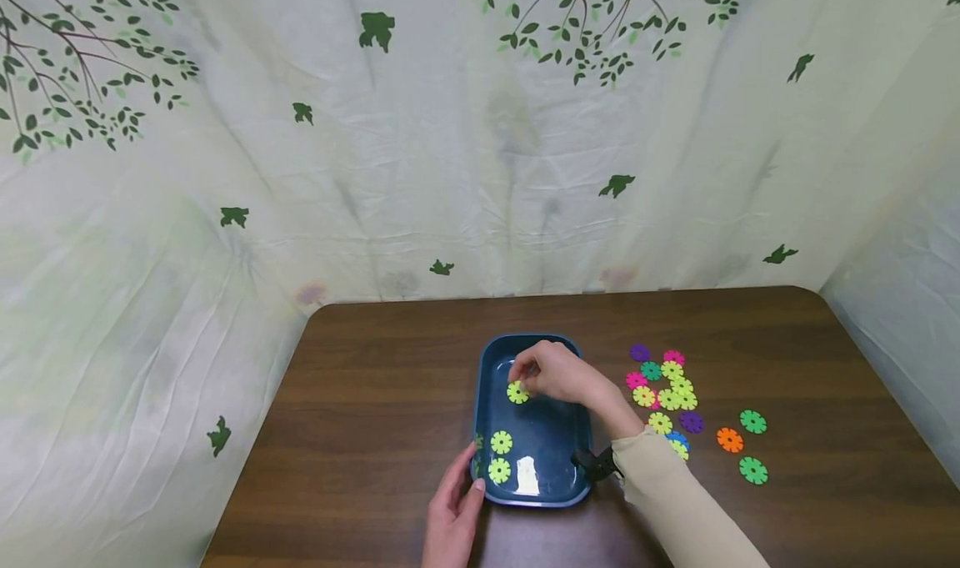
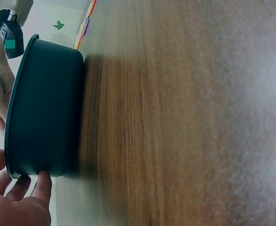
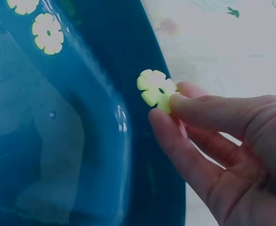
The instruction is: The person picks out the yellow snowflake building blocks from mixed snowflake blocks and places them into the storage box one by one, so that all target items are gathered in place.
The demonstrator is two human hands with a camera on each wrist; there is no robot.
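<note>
A dark blue rectangular tray (image 1: 551, 434) lies on the table. Over its far part, my right hand (image 1: 558, 374) pinches a yellow flower-shaped plastic disc (image 3: 152, 87) between thumb and fingers. Two more yellow discs, a nearer one (image 1: 498, 470) and a farther one (image 1: 501, 442), lie in the tray's near left part. My left hand (image 1: 452, 514) holds the tray at its near left corner. In the left wrist view, fingertips (image 2: 43, 183) press the tray's outer wall (image 2: 48, 108) just below the rim.
Right of the tray, a loose cluster of yellow, pink, purple, green and blue discs (image 1: 667, 399) is spread on the brown wooden table (image 1: 375, 401). Farther right lie an orange disc (image 1: 730, 439) and two green ones (image 1: 753, 470). A leaf-printed curtain (image 1: 450, 176) hangs behind the table.
</note>
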